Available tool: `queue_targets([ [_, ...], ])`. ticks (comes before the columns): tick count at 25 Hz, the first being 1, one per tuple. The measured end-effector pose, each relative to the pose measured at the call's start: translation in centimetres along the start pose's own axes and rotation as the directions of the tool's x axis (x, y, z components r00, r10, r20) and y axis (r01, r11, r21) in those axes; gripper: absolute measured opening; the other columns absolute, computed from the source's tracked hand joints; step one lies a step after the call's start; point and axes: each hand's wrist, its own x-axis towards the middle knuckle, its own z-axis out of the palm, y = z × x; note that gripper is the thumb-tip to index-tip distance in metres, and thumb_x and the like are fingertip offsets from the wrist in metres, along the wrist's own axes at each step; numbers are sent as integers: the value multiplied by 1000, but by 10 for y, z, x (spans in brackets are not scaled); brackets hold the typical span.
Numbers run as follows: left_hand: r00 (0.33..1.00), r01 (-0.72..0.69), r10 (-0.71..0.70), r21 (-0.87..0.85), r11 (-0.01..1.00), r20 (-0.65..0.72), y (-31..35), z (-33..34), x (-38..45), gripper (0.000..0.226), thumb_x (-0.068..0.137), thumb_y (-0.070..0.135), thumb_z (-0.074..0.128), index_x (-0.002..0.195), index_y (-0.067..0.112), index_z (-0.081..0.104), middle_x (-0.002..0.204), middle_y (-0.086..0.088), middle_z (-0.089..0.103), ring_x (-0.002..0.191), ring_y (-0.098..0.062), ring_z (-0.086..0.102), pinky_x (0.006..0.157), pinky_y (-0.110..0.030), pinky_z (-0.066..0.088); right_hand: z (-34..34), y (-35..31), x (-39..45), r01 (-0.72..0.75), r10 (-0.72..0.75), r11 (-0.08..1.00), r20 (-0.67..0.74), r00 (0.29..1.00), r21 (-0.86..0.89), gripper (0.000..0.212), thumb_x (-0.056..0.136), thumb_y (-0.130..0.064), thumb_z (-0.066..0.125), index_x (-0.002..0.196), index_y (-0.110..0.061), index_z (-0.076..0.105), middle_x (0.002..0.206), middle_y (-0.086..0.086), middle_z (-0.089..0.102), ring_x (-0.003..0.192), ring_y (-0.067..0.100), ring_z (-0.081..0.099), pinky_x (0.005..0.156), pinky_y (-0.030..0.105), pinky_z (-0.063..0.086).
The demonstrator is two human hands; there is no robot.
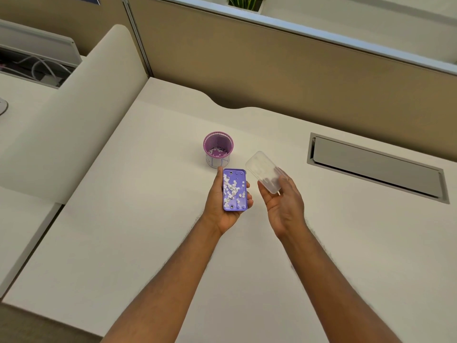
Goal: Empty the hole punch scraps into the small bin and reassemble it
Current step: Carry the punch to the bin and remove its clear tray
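The person stands at the white desk point(148, 219) with the hole punch in two parts. The left hand point(223, 206) cups the purple punch body point(235, 189) flat on the palm, fingers wrapped around its edges, and many white paper scraps point(231, 188) lie loose on its upper face. The right hand point(282, 201) holds the clear scrap cover point(263, 170) by one end, between thumb and fingers, tilted up. The small purple bin point(218, 148) stands just beyond the left hand and already has scraps at its bottom.

I think the risk is spilling. The scraps are light and nothing holds them in, so a quick tilt before the body is over the narrow bin mouth can scatter them on the desk. A nudge from the hand can also tip the bin.
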Motion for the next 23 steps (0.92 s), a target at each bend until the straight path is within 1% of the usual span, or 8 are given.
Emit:
queue_targets([
  [2,1000,-3,3,-16,1000,-2,2,-2,2,58,101,59,37,109,11,67,78,-7,77,57,-17,70,54,-29,61,-10,4,10,44,-70,961,-84,994,-274,17,100,-10,56,109,-18,68,111,2,71,101,19,69,71,28,61],
  [4,1000,-4,4,-32,999,0,3,-4,4,57,101,59,38,109,11,68,78,-7,77,58,-18,70,55,-29,61,-26,9,20,42,-140,811,-125,982,-583,15,97,-12,57,106,-21,66,107,1,69,92,16,65,69,24,56],
  [7,1000,-3,3,-44,999,1,5,-7,8,58,101,59,36,108,11,68,78,-6,77,58,-18,70,55,-29,61,-53,20,34,1,-159,638,-130,979,-770,11,94,-13,61,102,-19,64,104,9,73,78,17,64,73,31,53],
  [11,1000,9,-9,-49,999,-4,3,-12,14,59,101,58,33,107,11,68,78,-5,78,58,-17,71,55,-28,61,-73,30,46,13,-198,477,-93,976,-879,12,91,-12,60,98,-20,63,94,1,70,89,27,70,73,33,54],
  [15,1000,16,-16,-42,999,6,1,-12,18,59,102,58,32,107,12,68,78,-5,78,59,-17,71,57,-28,62,-82,35,55,23,-223,349,-59,973,-937,29,89,-11,62,118,-12,66,116,9,64,98,22,62,81,29,48],
  [19,1000,6,-5,-74,997,12,2,-10,22,56,102,57,35,110,12,69,82,-5,77,66,-18,71,62,-31,62,-75,30,46,23,-215,273,-38,976,-962,38,92,-16,65,130,-12,63,129,11,57,115,26,58,99,40,51],
  [21,1000,-14,16,-92,996,14,3,-9,24,53,102,56,37,113,14,68,85,-5,76,72,-18,70,68,-32,61,-57,26,32,105,-247,328,22,969,-939,30,94,-23,64,124,-19,63,129,6,57,112,21,60,97,39,52],
  [23,999,-47,47,-114,992,3,8,-7,29,51,102,55,39,115,15,68,91,-5,74,80,-18,68,75,-34,57,-25,22,15,216,-250,459,108,962,-862,21,92,-34,64,113,-27,64,119,0,65,96,8,65,83,29,55],
])
